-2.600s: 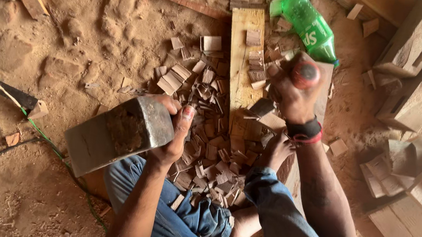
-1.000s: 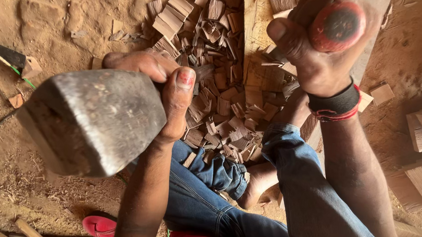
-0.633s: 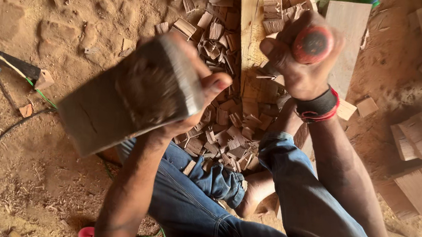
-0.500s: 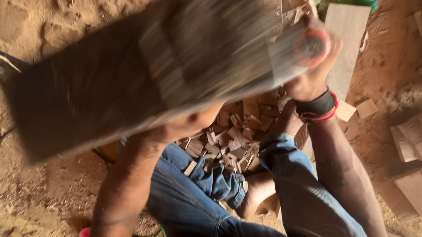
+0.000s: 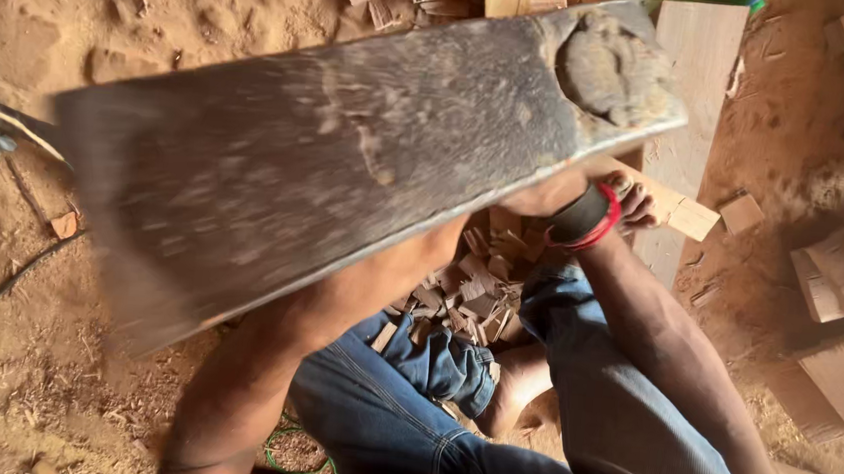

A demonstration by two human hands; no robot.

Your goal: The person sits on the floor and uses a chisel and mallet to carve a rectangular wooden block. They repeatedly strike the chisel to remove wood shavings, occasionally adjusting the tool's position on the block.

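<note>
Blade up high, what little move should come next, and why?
Probably bring the blade down onto the plank, well clear of the right hand. The blade is raised and blurred, filling the view. The right hand is mostly hidden behind it, close to the plank, so aim matters.

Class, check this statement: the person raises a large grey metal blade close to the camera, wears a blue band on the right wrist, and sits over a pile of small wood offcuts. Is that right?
One detail is wrong. The head view shows the band on the right wrist is black and red, not blue. The rest holds: the large grey metal blade is raised close to the camera, and small wood offcuts are piled by the person's legs.
</note>
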